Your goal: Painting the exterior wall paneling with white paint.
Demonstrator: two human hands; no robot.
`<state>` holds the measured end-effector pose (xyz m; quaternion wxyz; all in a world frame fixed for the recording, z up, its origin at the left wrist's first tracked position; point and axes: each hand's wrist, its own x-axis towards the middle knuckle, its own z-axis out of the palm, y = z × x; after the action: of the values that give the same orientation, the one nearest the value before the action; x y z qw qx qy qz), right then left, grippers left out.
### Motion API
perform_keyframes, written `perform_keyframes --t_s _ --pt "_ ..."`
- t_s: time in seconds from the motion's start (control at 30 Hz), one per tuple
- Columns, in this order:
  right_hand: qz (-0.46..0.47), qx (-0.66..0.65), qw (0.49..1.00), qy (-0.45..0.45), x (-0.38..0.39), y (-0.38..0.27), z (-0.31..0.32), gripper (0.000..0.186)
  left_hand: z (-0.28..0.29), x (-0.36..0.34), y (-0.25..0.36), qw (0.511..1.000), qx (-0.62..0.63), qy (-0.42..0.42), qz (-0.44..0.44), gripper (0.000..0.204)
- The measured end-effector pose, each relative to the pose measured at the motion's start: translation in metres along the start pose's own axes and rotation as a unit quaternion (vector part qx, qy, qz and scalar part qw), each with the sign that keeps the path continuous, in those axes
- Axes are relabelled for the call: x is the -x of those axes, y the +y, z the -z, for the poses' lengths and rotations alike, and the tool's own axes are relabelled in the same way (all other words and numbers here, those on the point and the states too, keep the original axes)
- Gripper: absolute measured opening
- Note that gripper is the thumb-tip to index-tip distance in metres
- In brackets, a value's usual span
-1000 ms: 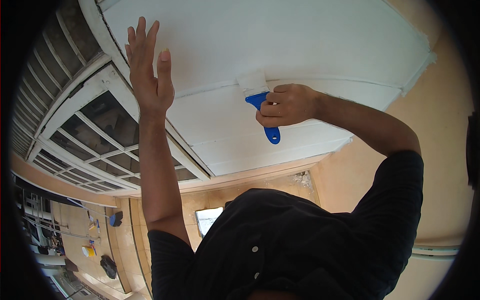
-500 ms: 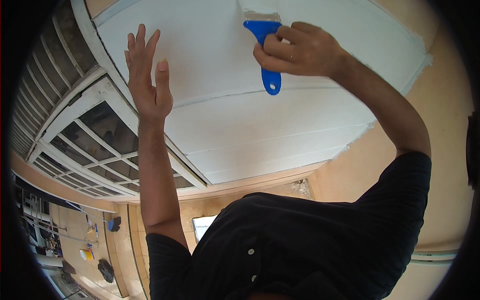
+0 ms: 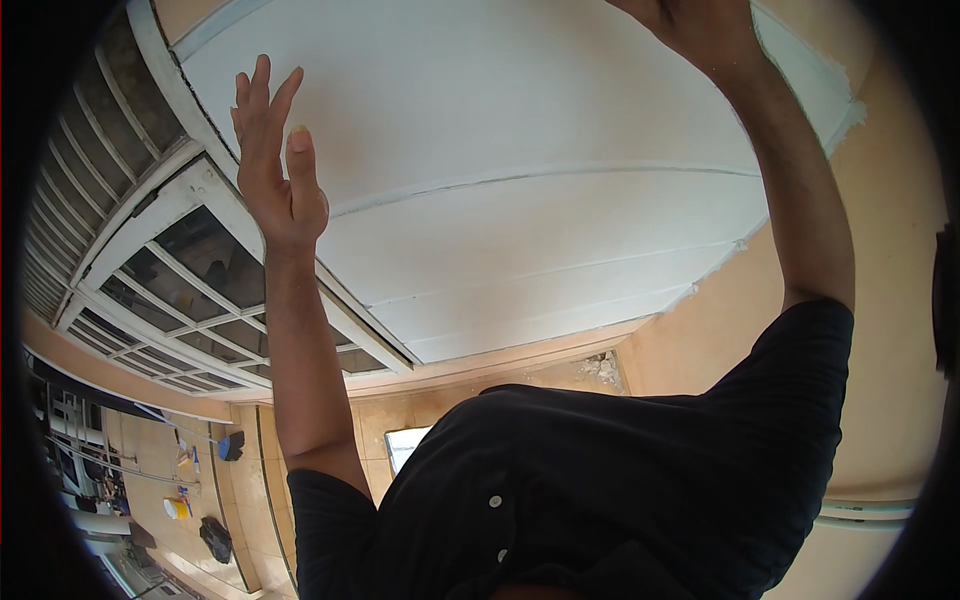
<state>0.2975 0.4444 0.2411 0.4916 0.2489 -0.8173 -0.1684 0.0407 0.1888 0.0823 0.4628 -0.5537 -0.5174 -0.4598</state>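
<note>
My left hand is raised with its fingers spread and holds nothing. It stands before the left edge of a large white panelled surface; whether it touches that surface I cannot tell. My right hand is high up at the top edge of the view, in front of the same panels. The frame cuts off most of its fingers. The blue-handled brush that it gripped half a second ago is out of sight now.
Left of the panels is a white-framed window with dark panes. A peach wall runs down the right. Far below on the tiled floor are a yellow-and-white tub, a black bag and a blue broom head.
My right hand has risen toward the top edge, taking the blue-handled brush out of view. My left hand has shifted slightly left, its fingers still spread.
</note>
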Motion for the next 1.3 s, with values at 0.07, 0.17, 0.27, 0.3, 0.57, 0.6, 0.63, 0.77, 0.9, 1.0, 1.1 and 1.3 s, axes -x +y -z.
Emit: perform_keyframes --t_s 0.07,0.17,0.27,0.3,0.57,0.6,0.63,0.77,0.9,1.0,1.1,1.3 --pt "0.185 0.184 0.965 0.025 0.024 -0.01 -0.006 0.027 -0.001 0.0 0.002 1.0 -0.002 -0.001 -0.003 0.054" --pt "0.201 0.272 0.941 -0.034 0.101 -0.055 -0.058 0.038 -0.004 0.003 0.004 1.0 -0.019 -0.01 -0.019 0.049" --pt "0.171 0.133 0.971 -0.103 0.162 -0.09 -0.076 0.03 -0.018 0.002 0.011 0.999 -0.034 -0.032 -0.027 0.046" --pt "0.107 0.063 0.983 -0.138 0.158 -0.094 -0.071 0.026 -0.02 0.002 0.014 0.997 -0.048 -0.05 -0.023 0.046" --pt "-0.214 -0.099 0.948 -0.213 0.025 -0.012 0.012 0.024 -0.037 -0.013 0.032 0.994 -0.08 -0.077 -0.019 0.051" --pt "-0.177 -0.107 0.969 -0.133 0.028 0.022 0.021 0.024 -0.043 -0.019 0.038 0.994 -0.074 -0.073 -0.028 0.051" --pt "-0.134 -0.088 0.981 -0.111 0.016 0.026 0.032 0.023 -0.043 -0.019 0.041 0.994 -0.074 -0.074 -0.026 0.051" --pt "0.017 0.115 0.993 -0.032 0.037 -0.005 0.022 0.024 -0.035 -0.011 0.043 0.994 -0.079 -0.073 -0.015 0.05" --pt "0.126 0.261 0.955 -0.058 0.13 -0.058 -0.026 0.038 -0.033 0.0 0.041 0.996 -0.062 -0.069 -0.001 0.046" --pt "0.103 0.19 0.969 -0.123 0.203 -0.108 -0.066 0.037 -0.029 0.008 0.041 0.994 -0.065 -0.084 0.001 0.045" --pt "0.057 0.071 0.982 -0.164 0.228 -0.126 -0.069 0.035 -0.036 0.013 0.037 0.993 -0.062 -0.098 0.003 0.044" --pt "-0.13 -0.018 0.985 -0.113 0.12 -0.037 -0.007 0.023 -0.035 0.013 0.041 0.994 -0.065 -0.092 -0.001 0.047"
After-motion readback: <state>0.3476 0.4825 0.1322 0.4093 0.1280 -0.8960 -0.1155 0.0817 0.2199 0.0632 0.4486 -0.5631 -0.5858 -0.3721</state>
